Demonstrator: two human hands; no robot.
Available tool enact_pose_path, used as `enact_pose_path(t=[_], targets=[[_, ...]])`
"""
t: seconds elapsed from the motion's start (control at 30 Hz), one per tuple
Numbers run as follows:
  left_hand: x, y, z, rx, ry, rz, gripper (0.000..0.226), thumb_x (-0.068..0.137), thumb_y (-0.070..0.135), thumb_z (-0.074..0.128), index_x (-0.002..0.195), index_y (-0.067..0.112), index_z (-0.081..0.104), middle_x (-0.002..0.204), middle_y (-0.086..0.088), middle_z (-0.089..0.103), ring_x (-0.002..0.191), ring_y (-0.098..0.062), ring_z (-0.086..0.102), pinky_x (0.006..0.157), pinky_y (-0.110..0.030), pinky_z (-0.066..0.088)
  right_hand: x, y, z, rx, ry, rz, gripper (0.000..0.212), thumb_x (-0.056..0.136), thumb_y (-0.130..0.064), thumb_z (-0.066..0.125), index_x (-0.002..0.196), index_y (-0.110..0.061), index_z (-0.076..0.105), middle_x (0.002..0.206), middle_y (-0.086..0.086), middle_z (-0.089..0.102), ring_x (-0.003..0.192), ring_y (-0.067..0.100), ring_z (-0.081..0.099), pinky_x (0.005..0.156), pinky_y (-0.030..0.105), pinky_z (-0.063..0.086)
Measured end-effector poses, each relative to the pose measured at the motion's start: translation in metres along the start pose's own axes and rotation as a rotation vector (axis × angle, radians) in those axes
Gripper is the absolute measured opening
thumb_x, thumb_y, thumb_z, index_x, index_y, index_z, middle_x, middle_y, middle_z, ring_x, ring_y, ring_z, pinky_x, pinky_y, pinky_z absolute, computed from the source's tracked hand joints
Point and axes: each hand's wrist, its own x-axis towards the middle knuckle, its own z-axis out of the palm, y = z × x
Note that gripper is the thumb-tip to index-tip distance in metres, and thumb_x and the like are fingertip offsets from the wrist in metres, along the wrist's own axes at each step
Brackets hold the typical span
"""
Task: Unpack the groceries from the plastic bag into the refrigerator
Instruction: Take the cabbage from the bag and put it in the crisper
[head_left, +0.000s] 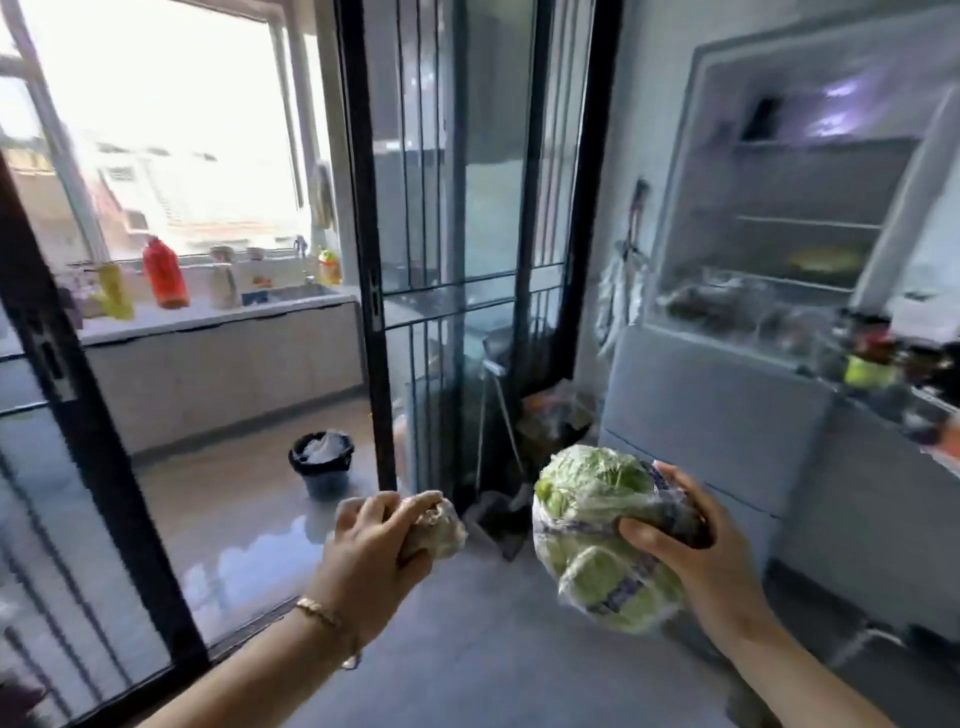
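Note:
My right hand (696, 551) grips a green cabbage (597, 535) wrapped in clear film with purple tape, held low in front of me. My left hand (374, 556) grips a small pale wrapped bundle (439, 530), its contents unclear. The refrigerator (737, 415) stands at the right with its upper compartment open; glass shelves (805, 223) show inside, with a yellowish item on one and blurred items on the lowest. Its open door (914, 218) at the far right edge carries bottles (872, 358) in its rack. The plastic bag is out of view.
A black-framed glass sliding door (374, 260) stands ahead, open to a kitchen with a counter (208, 317), sink and bottles. A dark bucket (322, 462) sits on the floor. A dustpan and bags (550, 415) crowd the corner beside the refrigerator.

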Motion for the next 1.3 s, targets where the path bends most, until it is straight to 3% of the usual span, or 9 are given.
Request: enact_pose_path(t=[0.2, 0.3, 0.43, 0.63, 0.8, 0.93, 1.1, 1.2, 1.3], targets=[[0.151, 0.075, 0.089, -0.067, 0.004, 0.197, 0.050, 0.071, 0.047, 0.043, 0.120, 0.039, 0.045, 0.104, -0.001, 0.062, 0.088, -0.033, 0.057, 0.072, -0.044, 0.056, 0.107, 0.026, -0.109, -0.082, 0.208, -0.015, 0.079, 0.025, -0.060, 0.082, 0.099, -0.044, 0.062, 0.106, -0.006, 0.067, 0.101, 0.020, 0.063, 0.091, 0.046, 0.050], [0.219, 0.103, 0.131, -0.116, -0.034, 0.250, 0.053, 0.069, 0.048, 0.040, 0.122, 0.041, 0.042, 0.109, -0.003, 0.061, 0.095, -0.036, 0.055, 0.076, -0.048, 0.055, 0.155, 0.038, -0.144, -0.126, 0.284, -0.041, 0.085, 0.020, -0.072, 0.079, 0.099, -0.048, 0.061, 0.105, -0.005, 0.067, 0.098, 0.018, 0.064, 0.083, 0.039, 0.052], [0.313, 0.127, 0.192, -0.158, -0.049, 0.360, 0.055, 0.068, 0.050, 0.039, 0.122, 0.040, 0.041, 0.111, -0.005, 0.061, 0.099, -0.035, 0.053, 0.076, -0.050, 0.055, 0.220, 0.056, -0.177, -0.176, 0.419, -0.074, 0.073, 0.030, -0.056, 0.076, 0.100, -0.042, 0.059, 0.103, -0.006, 0.067, 0.094, 0.013, 0.064, 0.076, 0.030, 0.050], [0.474, 0.164, 0.273, -0.183, -0.089, 0.578, 0.065, 0.058, 0.036, 0.062, 0.120, 0.040, 0.043, 0.106, -0.001, 0.063, 0.093, -0.035, 0.057, 0.070, -0.048, 0.056, 0.330, 0.076, -0.206, -0.234, 0.661, -0.051, 0.078, 0.027, -0.060, 0.068, 0.102, -0.040, 0.059, 0.095, -0.015, 0.065, 0.087, 0.007, 0.061, 0.076, 0.025, 0.045], [0.593, 0.209, 0.326, -0.257, -0.115, 0.606, 0.059, 0.086, 0.031, 0.056, 0.138, 0.045, 0.031, 0.139, 0.001, 0.038, 0.124, -0.029, 0.026, 0.107, -0.043, 0.028, 0.419, 0.084, -0.227, -0.190, 0.734, -0.051, 0.076, 0.019, -0.057, 0.074, 0.092, -0.045, 0.058, 0.092, -0.019, 0.063, 0.083, -0.002, 0.059, 0.065, 0.017, 0.043], [0.671, 0.250, 0.356, -0.391, -0.131, 0.664, 0.060, 0.076, 0.037, 0.044, 0.136, 0.041, 0.039, 0.136, -0.004, 0.042, 0.122, -0.032, 0.029, 0.108, -0.045, 0.026, 0.481, 0.100, -0.249, -0.192, 0.769, -0.097, 0.073, 0.026, -0.052, 0.075, 0.097, -0.043, 0.060, 0.096, -0.012, 0.067, 0.085, 0.003, 0.064, 0.067, 0.019, 0.047], [0.745, 0.303, 0.400, -0.417, -0.104, 0.742, 0.054, 0.073, 0.047, 0.036, 0.125, 0.050, 0.019, 0.133, -0.006, 0.045, 0.116, -0.035, 0.034, 0.103, -0.048, 0.031, 0.546, 0.110, -0.277, -0.175, 0.796, -0.206, 0.064, 0.028, -0.044, 0.077, 0.091, -0.046, 0.064, 0.089, -0.019, 0.071, 0.079, -0.004, 0.067, 0.056, 0.008, 0.050], [0.784, 0.329, 0.426, -0.397, -0.127, 0.824, 0.055, 0.071, 0.054, 0.024, 0.125, 0.050, 0.019, 0.132, -0.007, 0.046, 0.116, -0.036, 0.035, 0.102, -0.049, 0.033, 0.579, 0.109, -0.289, -0.237, 0.792, -0.264, 0.066, 0.030, -0.044, 0.077, 0.093, -0.050, 0.063, 0.095, -0.021, 0.068, 0.083, -0.006, 0.065, 0.058, 0.006, 0.050], [0.815, 0.353, 0.450, -0.325, -0.213, 0.889, 0.058, 0.084, 0.051, 0.047, 0.139, 0.046, 0.027, 0.136, -0.004, 0.040, 0.122, -0.032, 0.029, 0.105, -0.048, 0.032, 0.608, 0.109, -0.301, -0.406, 0.797, -0.297, 0.077, 0.031, -0.053, 0.078, 0.105, -0.050, 0.058, 0.108, -0.015, 0.064, 0.097, 0.000, 0.062, 0.076, 0.016, 0.054]])
